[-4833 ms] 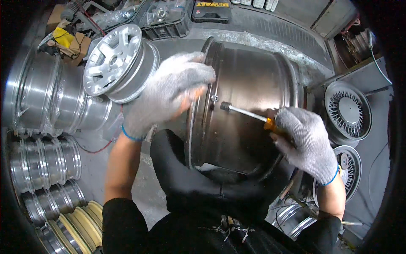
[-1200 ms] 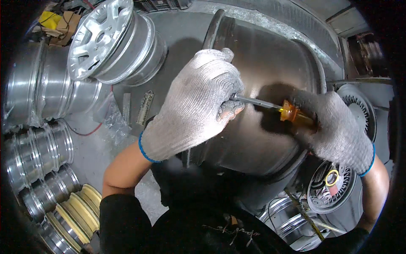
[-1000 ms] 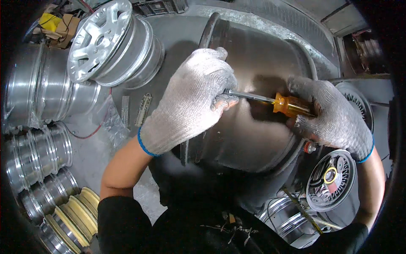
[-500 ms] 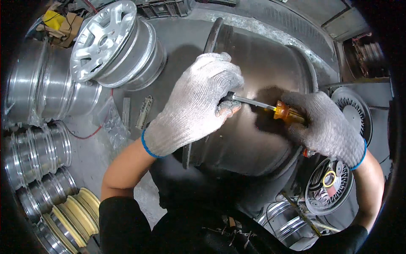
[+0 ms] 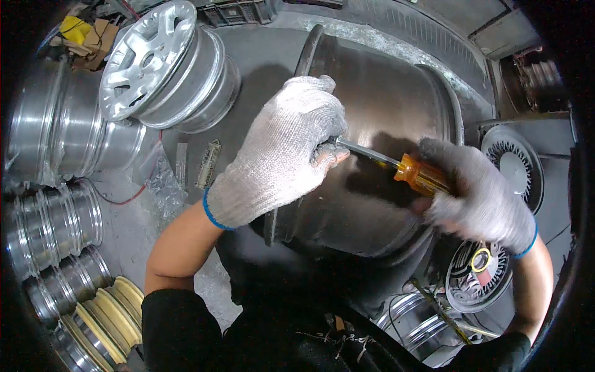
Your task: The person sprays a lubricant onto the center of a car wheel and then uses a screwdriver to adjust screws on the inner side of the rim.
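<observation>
Holding the amber-handled driver [image 5: 423, 176] with both gloved hands, shaft sloping across the upper face of a dark grey wheel barrel [image 5: 384, 87]. Barrel lies on its side in front of the person's lap, rim edges left and right.

Left hand [image 5: 288, 152]: thumb and fingers pinched together around the shaft's far end, over the barrel's left part. Tip is hidden by the glove, so can't tell what it sits on. Right hand [image 5: 486, 195]: blurred, curled round the butt of the handle, fingers partly spread; can't tell how firmly they press. Both gloves are light knit, blue at the cuff.

In the way: left glove blocks the view of the tip and part of the barrel's left rim. Driver and right hand throw a dark shadow on the barrel.

Around it: silver spoked wheel [image 5: 147, 61] upper left, well clear of the left hand. Below that, a clear plastic bag [image 5: 164, 186] and a thin red cord [image 5: 127, 203] on the floor. Far left, stacked polished rims [image 5: 56, 226], with cream-yellow rims [image 5: 111, 316] under them. Right side, a finned wheel [image 5: 513, 168] behind the right hand; lower, a dish-like wheel [image 5: 458, 304] holding small parts and a yellow ring [image 5: 481, 260]. Black crate [image 5: 238, 12] at the top edge.
</observation>
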Demonstrator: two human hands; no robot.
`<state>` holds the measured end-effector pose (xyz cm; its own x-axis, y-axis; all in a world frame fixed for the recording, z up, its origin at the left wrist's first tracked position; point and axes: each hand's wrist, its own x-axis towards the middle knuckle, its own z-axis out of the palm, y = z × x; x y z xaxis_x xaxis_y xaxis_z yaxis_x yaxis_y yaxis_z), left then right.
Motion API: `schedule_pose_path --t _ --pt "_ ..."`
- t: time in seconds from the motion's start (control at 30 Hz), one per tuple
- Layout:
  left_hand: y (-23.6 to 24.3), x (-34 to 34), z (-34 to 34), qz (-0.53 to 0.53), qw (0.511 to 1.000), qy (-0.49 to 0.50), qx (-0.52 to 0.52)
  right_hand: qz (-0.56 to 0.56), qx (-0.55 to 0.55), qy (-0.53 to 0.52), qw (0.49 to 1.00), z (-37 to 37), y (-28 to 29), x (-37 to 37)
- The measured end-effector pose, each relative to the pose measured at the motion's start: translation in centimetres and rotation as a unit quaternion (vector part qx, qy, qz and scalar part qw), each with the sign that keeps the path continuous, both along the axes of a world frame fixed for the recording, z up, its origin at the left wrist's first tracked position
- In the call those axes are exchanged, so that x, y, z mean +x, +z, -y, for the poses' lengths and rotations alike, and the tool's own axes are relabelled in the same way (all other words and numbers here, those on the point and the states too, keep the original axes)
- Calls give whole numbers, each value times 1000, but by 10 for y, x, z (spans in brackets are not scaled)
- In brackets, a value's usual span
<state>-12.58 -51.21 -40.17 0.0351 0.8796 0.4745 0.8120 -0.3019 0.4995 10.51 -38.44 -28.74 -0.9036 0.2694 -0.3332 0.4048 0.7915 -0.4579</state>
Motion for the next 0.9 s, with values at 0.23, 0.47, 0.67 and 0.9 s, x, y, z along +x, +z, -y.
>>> schedule_pose_path --t 0.23,0.47,0.67,0.9 --pt "-2 2 1 31 999 8 12 -51 27 -40 998 7 -10 0" --pt "1 2 0 35 999 -9 20 -37 254 75 964 13 -30 4" --pt "2 3 1 29 999 -1 15 -7 32 -28 999 -5 -11 -15" --pt "1 4 1 28 999 18 -8 123 -43 -96 987 -10 7 -32"
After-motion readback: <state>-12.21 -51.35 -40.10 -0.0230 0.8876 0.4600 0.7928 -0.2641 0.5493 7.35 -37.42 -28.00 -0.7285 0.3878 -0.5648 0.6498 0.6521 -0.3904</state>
